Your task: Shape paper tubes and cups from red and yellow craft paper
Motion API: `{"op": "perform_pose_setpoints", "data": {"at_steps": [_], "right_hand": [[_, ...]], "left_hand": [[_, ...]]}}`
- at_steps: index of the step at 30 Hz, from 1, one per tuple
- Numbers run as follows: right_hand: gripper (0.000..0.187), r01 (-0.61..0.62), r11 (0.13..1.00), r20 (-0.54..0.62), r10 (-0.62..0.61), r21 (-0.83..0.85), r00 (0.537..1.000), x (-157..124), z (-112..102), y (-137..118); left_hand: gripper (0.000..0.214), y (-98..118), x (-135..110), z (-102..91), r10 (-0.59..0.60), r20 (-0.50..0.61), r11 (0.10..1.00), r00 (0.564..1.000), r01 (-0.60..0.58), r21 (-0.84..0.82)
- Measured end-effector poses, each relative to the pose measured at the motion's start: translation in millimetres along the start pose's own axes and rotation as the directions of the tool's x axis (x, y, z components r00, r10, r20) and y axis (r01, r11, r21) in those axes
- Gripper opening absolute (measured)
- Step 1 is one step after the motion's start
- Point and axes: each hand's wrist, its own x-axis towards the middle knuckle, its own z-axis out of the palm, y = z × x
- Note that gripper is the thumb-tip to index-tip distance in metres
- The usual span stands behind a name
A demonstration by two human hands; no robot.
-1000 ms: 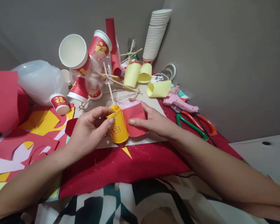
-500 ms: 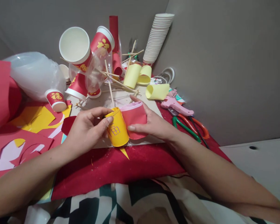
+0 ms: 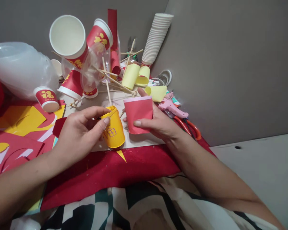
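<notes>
My left hand [image 3: 80,132] grips a yellow paper-wrapped cup [image 3: 113,131] with a small drawn square on its side; a thin wooden stick [image 3: 107,89] rises from its top. My right hand [image 3: 158,123] holds a curved piece of red paper [image 3: 138,114] just right of the cup, thumb on its front and fingers behind. A small gap separates the red paper from the yellow cup. Both are held just above a pale board [image 3: 134,142] on the red table cover [image 3: 115,169].
Red paper cups [image 3: 69,41] and wooden sticks pile up behind. Yellow paper rolls [image 3: 131,76], a stack of white cups [image 3: 156,36], a pink glue gun [image 3: 172,107] and scissors [image 3: 190,126] lie at right. Red and yellow paper scraps [image 3: 19,127] and a clear plastic bag [image 3: 16,68] sit left.
The red paper has come away from the yellow cup and now stands more upright in my right hand. The view has shifted slightly left and up.
</notes>
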Motion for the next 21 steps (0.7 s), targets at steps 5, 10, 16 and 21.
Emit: {"op": "perform_pose_setpoints", "data": {"at_steps": [5, 10, 16, 21], "right_hand": [[0.103, 0.143, 0.980, 0.001, -0.144, 0.139, 0.990, -5, 4, -7], [0.102, 0.164, 0.977, 0.024, -0.168, 0.134, 0.985, -6, 6, -6], [0.095, 0.112, 0.982, 0.081, -0.126, 0.154, 0.989, -3, 7, 0], [0.092, 0.110, 0.968, 0.065, -0.127, 0.224, 0.990, -1, 9, 4]], "left_hand": [[0.017, -7, -10, 3.0, 0.286, 0.088, 0.926, 0.954, -0.299, 0.229], [0.015, -9, -19, 7.9, 0.520, 0.205, 0.747, 0.829, -0.558, 0.360], [0.012, -9, -23, 11.7, 0.546, 0.273, 0.651, 0.792, -0.606, 0.457], [0.014, -10, -22, 11.1, 0.536, 0.283, 0.624, 0.795, -0.599, 0.502]]}}
